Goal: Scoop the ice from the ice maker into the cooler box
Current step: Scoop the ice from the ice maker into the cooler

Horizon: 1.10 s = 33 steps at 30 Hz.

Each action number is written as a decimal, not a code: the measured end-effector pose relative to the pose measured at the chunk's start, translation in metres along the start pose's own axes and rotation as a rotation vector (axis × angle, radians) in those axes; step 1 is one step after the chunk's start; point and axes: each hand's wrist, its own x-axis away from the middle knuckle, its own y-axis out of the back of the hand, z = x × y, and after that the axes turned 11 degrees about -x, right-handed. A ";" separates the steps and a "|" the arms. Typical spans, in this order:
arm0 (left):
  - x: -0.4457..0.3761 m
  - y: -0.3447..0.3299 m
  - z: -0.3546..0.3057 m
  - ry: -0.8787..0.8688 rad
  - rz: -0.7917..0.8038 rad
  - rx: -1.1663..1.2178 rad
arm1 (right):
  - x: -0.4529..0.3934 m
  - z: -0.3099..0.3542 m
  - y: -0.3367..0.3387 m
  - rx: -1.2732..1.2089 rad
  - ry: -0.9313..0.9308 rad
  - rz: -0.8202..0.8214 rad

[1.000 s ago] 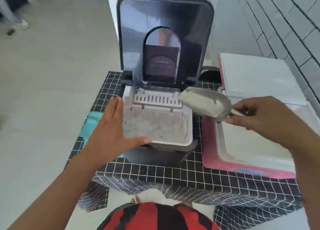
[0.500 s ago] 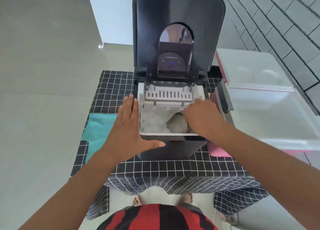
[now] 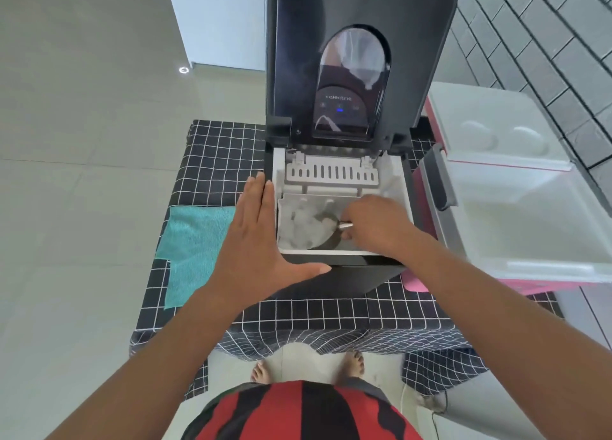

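While the ice maker [image 3: 337, 267] is standing with its lid [image 3: 359, 55] tilted up and back, a person is leaning over it and working a metal scoop [image 3: 326, 232] into the ice [image 3: 298, 222] heaped in the white basket [image 3: 281, 241]. The right hand [image 3: 376, 226] is closing around the scoop's short handle, fingers curled tight, with the bowl of the scoop lying low against the near wall of the basket, apparently so that it can push under the cubes rather than skim over them. The left hand [image 3: 261, 241] is lying flat and spread wide, gripping nothing; its fingers are pressing along the machine's left edge and the thumb is reaching across the front, most likely to keep the unit from sliding on the checked tablecloth [image 3: 298, 310]. The cooler box [image 3: 516, 214] is waiting just to the right of the machine, its lid [image 3: 490, 125] thrown back and its white interior looking bare, so the carry across should be short. A teal cloth [image 3: 195, 244] is lying at the left of the machine, perhaps for drips. How much ice is already sitting in the scoop cannot be told from this angle
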 end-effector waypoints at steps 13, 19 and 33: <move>-0.001 -0.007 0.004 0.006 -0.005 0.038 | 0.028 -0.025 0.007 -0.024 0.136 -0.281; 0.000 -0.004 0.003 0.006 0.004 0.045 | 0.037 -0.027 0.006 -0.096 0.108 -0.339; 0.001 0.001 0.002 0.010 0.021 0.025 | 0.046 -0.043 0.004 -0.333 0.028 -0.488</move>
